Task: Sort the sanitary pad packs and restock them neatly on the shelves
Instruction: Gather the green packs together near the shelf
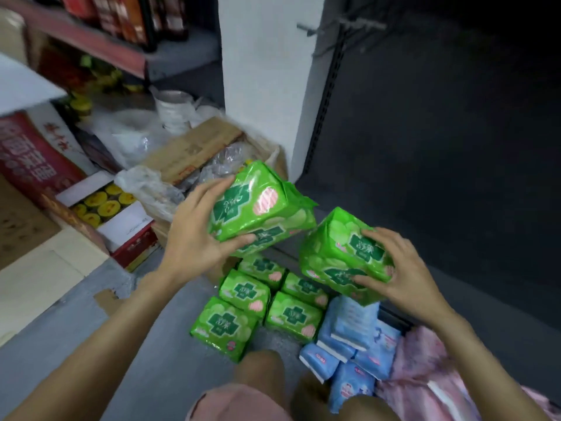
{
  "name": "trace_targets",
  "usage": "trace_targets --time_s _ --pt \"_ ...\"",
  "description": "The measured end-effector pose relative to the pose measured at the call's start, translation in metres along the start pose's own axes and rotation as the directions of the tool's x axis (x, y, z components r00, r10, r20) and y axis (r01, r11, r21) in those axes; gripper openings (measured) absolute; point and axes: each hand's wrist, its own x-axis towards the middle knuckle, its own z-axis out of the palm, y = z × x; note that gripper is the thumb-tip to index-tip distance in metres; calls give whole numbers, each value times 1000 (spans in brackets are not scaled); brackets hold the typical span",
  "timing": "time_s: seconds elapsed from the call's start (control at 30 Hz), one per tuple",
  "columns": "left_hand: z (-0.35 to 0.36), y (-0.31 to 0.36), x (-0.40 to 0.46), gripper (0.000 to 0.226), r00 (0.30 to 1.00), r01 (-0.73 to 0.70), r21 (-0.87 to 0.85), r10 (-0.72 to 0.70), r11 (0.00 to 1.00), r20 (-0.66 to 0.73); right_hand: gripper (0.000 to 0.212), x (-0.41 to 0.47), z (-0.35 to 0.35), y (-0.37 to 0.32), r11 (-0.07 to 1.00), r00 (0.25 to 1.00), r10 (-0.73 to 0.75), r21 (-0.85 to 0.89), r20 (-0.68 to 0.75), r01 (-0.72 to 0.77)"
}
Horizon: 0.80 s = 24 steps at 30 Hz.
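A person crouches on a grey floor [91, 329] beside a white pillar [261, 86], seen from a head-worn camera looking down at both bare arms. The left hand [194, 235] grasps a stack of green pad packs [258, 202], fingers curled under its lower edge, lifted just in front of the pillar's base. The right hand [403, 271] grips a second green stack [340, 247], lower and to the right of the pillar, fingers spread over its top. The wrappers are glossy bright green with a dark green cross emblem and pink patches. Further from the pillar, toward the person's knees, more green packs on the floor [258, 305] lie in rows, with blue packs [355, 344] and pink packs [425, 378] heaped to their right. This looks like the sorting-to-restocking step, green packs being gathered by colour. The next move likely calls for carrying both stacks into the dark shelf bay [440, 147] right of the pillar and setting them square.
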Motion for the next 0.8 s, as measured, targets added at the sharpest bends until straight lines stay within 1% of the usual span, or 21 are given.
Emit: trace_targets --time_s 0.07,0.13,0.2,0.3,0.4,0.47,0.5,0.6,0.67,0.7,0.77,0.8 --pt "-10 30 32 88 997 -76 -51 75 996 -22 77 -3 -39 -10 996 998 -60 -70 17 61" --pt "-20 60 66 86 980 -201 -9 201 980 -17 76 -6 -81 -23 986 992 -121 -117 18 122" --pt "-25 81 93 86 965 -262 44 262 964 15 75 -8 -115 -35 976 985 -170 -137 20 171" --pt "-36 119 128 87 937 -348 86 349 934 -7 70 -23 -165 -55 965 973 -222 -155 -69 209" --pt "-46 153 152 84 907 -415 125 421 901 -19 68 -34 -200 -76 948 947 -284 -194 -151 253" --pt "-50 181 162 80 861 -498 137 507 856 -40 69 -45 -221 -88 944 925 -300 -210 -233 253" --pt "-50 193 167 78 826 -549 140 560 824 -58 70 -49 -229 -94 947 915 -300 -197 -270 253" --pt "-49 231 186 73 682 -696 147 711 703 -175 72 -59 -253 -107 955 858 -296 -151 -420 256" --pt "-46 254 203 70 620 -741 124 743 660 -253 74 -62 -265 -113 961 819 -268 -85 -508 262" --pt "-44 270 213 70 593 -760 111 753 641 -286 74 -64 -274 -115 958 791 -259 -46 -554 282" --pt "-38 296 234 70 586 -773 84 758 629 -285 74 -61 -286 -116 944 765 -201 88 -612 318" --pt "-34 310 246 71 588 -777 68 760 626 -279 73 -60 -294 -117 937 744 -193 105 -640 334"
